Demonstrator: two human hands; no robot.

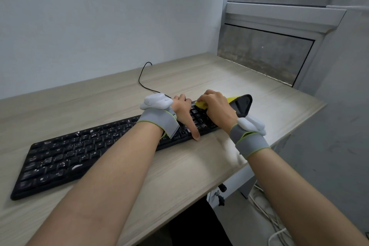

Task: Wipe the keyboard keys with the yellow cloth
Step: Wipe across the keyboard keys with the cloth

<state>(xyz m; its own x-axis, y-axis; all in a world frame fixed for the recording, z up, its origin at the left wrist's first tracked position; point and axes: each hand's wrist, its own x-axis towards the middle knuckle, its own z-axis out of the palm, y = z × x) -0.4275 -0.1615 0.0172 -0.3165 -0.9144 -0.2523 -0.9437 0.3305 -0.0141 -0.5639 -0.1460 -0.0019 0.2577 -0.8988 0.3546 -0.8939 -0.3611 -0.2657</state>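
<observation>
A black keyboard (65, 156) lies slanted across the wooden desk (189, 170), with white smears on its left keys. My left hand (184, 113) grips the keyboard's right part, thumb down on the front edge and fingers curled over the back edge. My right hand (216, 107) is closed on the yellow cloth (200, 104) and presses it on the keys at the keyboard's far right end. Most of the cloth is hidden under my fingers. Both wrists carry grey straps with white devices.
A black wedge-shaped object (242, 106) lies just beyond my right hand, with a yellow strip along its top. The keyboard's black cable (140, 80) runs back toward the wall. The desk edge (279, 138) drops off at right, with cables on the floor (269, 215) below.
</observation>
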